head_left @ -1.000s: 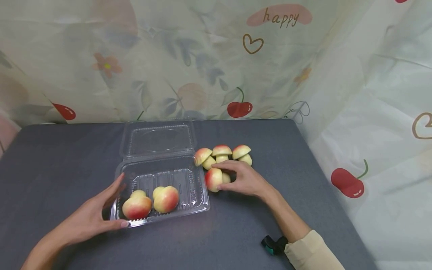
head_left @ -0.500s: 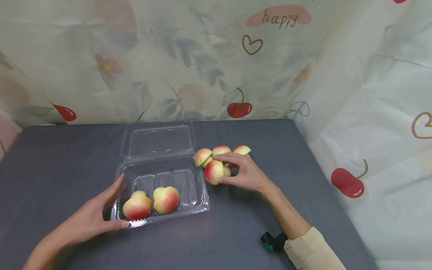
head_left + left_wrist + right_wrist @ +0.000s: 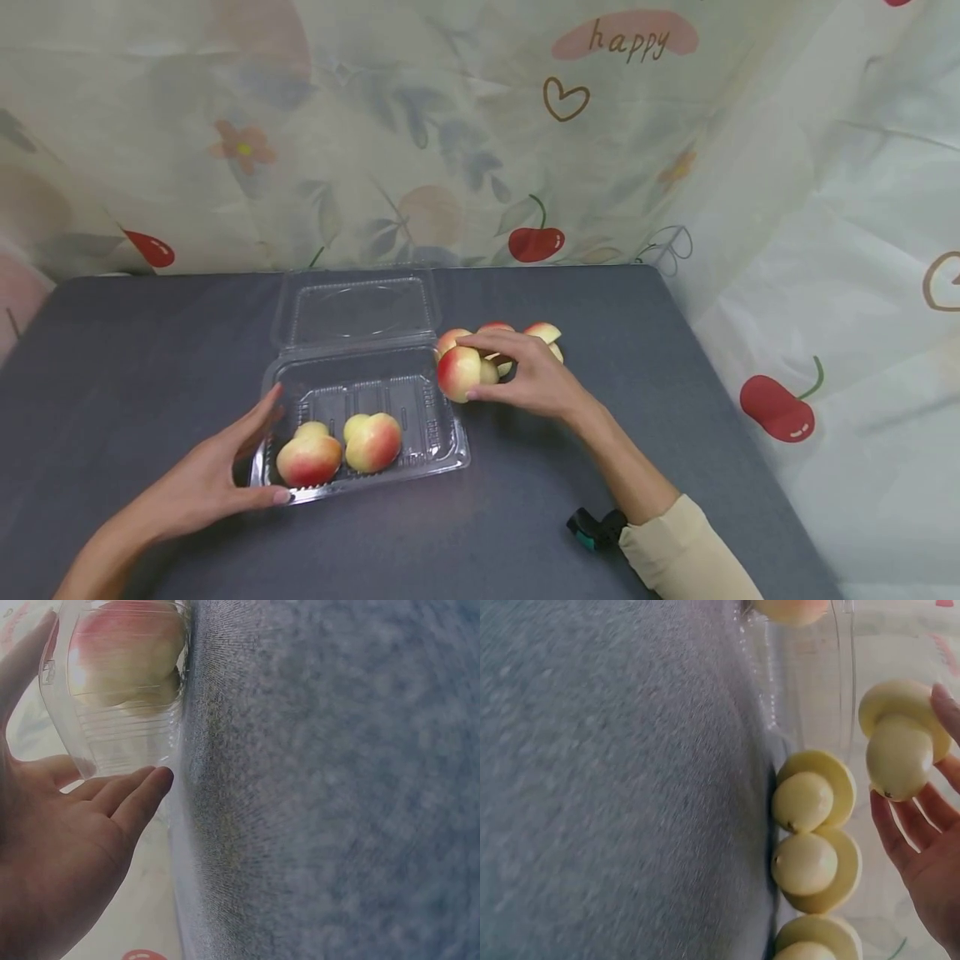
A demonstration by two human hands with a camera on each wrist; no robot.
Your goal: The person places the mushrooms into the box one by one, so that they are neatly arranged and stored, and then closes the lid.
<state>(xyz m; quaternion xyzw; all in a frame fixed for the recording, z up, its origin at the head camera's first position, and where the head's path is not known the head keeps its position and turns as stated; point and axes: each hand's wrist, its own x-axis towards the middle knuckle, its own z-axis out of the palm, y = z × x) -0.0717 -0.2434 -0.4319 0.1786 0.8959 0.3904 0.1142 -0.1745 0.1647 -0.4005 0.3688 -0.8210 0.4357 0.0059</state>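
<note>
My left hand (image 3: pixel 198 487) holds the left end of a clear plastic clamshell container (image 3: pixel 442 461), thumb at its front corner and fingers along its side. Inside lie two mushroom-shaped pieces with red-and-yellow caps, one on the left (image 3: pixel 308 460) and one beside it (image 3: pixel 373 443). Between thumb and fingers, my right hand (image 3: pixel 532 379) grips another mushroom-shaped piece (image 3: pixel 459 375) at the container's right edge. The right wrist view shows this piece (image 3: pixel 900 757) raised above the table, its pale rounded stem facing the camera. Three more such pieces (image 3: pixel 804 864) stand in a row, partly behind the right hand in the head view.
The container's hinged lid (image 3: pixel 360 308) lies folded back towards the far edge of the grey table (image 3: pixel 585 500). Behind it hangs a printed curtain (image 3: pixel 465 125), with another sheet (image 3: pixel 847 333) along the right side.
My right hand has lifted its mushroom-shaped piece from the table and moved it back and left, towards the container's edge. The left hand keeps its place on the container.
</note>
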